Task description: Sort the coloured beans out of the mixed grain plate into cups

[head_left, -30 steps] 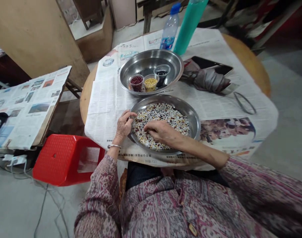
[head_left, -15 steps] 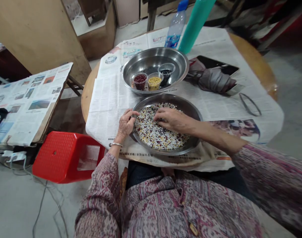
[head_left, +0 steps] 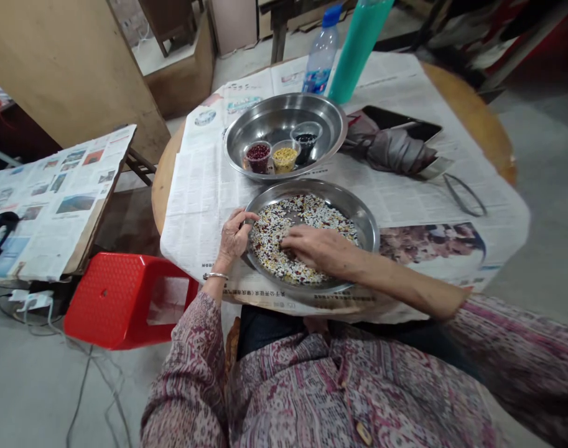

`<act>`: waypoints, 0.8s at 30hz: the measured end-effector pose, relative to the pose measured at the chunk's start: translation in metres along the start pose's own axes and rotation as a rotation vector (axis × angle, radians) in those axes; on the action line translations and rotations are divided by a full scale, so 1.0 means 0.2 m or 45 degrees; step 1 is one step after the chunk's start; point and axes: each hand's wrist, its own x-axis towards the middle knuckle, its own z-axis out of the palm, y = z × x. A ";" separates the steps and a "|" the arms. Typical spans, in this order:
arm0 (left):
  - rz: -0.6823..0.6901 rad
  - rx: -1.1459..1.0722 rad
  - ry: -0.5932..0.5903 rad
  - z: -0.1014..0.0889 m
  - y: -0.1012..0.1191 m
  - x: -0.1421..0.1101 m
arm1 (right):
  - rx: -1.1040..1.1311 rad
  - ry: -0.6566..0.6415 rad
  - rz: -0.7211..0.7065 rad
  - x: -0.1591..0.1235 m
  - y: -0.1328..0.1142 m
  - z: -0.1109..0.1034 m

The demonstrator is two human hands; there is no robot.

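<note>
A shallow steel basin [head_left: 368, 225] sits at the table's near edge, holding a mix of white grains and red, yellow and black beans [head_left: 272, 227]. My left hand [head_left: 236, 235] grips its left rim, thumb and fingers closed on the metal. Inside the basin, my right hand [head_left: 314, 247] is down among the grains with its fingers curled together; what its fingertips hold is hidden. Behind stands a second steel basin [head_left: 334, 118] with three clear cups: red beans [head_left: 258, 157], yellow beans or corn bits [head_left: 284, 158] and black beans [head_left: 306, 142].
Newspaper [head_left: 195, 205] covers the round table. At the back stand a clear bottle with a blue cap [head_left: 321, 53] and a tall teal bottle [head_left: 361, 53]. A folded grey umbrella [head_left: 391, 149] lies to the right. A red plastic stool [head_left: 111, 298] is on the left.
My right hand has moved left and towards me through the grains, and a bare patch of basin floor shows behind it. My left hand stays on the rim. The view has shifted slightly.
</note>
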 end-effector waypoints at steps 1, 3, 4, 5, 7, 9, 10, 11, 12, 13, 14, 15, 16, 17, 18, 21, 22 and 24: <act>0.003 -0.005 -0.002 0.00 0.00 0.00 | -0.039 0.058 0.080 0.01 0.06 -0.01; 0.010 -0.017 -0.001 0.00 0.00 0.00 | -0.098 0.159 0.233 0.05 0.16 -0.02; 0.012 -0.022 0.004 0.00 0.00 0.00 | -0.125 0.196 0.298 0.08 0.19 -0.03; 0.012 -0.024 0.009 0.00 -0.01 0.00 | -0.153 0.225 0.355 0.10 0.20 -0.04; 0.011 -0.026 0.013 0.01 -0.01 0.00 | -0.194 0.249 0.422 0.17 0.19 -0.04; 0.017 -0.031 0.013 0.01 -0.01 0.00 | -0.185 0.239 0.389 0.24 0.13 -0.02; 0.026 -0.038 0.012 0.01 -0.01 0.00 | -0.157 0.224 0.330 0.26 0.09 0.00; 0.037 -0.047 0.014 0.00 -0.01 0.00 | -0.116 0.204 0.248 0.28 0.05 0.01; 0.046 -0.056 0.016 0.00 -0.01 0.00 | -0.070 0.177 0.153 0.28 0.02 0.03; 0.051 -0.064 0.019 0.00 -0.01 0.00 | -0.025 0.145 0.058 0.28 -0.02 0.04; 0.054 -0.068 0.020 0.00 -0.01 0.00 | 0.015 0.106 -0.028 0.27 -0.04 0.05; 0.054 -0.069 0.021 0.00 -0.01 0.00 | 0.048 0.061 -0.099 0.24 -0.06 0.05; 0.052 -0.065 0.020 0.00 -0.01 0.00 | 0.075 0.009 -0.159 0.21 -0.07 0.05; 0.050 -0.059 0.018 0.00 -0.01 0.00 | 0.093 -0.041 -0.203 0.18 -0.07 0.04; 0.050 -0.055 0.014 0.00 -0.01 0.00 | 0.100 -0.084 -0.224 0.14 -0.05 0.03; 0.054 -0.062 0.008 0.01 -0.01 0.00 | 0.048 -0.099 -0.153 0.03 0.03 -0.01; 0.054 -0.070 0.011 0.01 -0.01 0.00 | 0.023 -0.064 -0.105 0.01 0.07 -0.04; 0.051 -0.079 0.021 0.01 -0.01 0.00 | 0.010 0.019 -0.037 -0.04 0.13 -0.09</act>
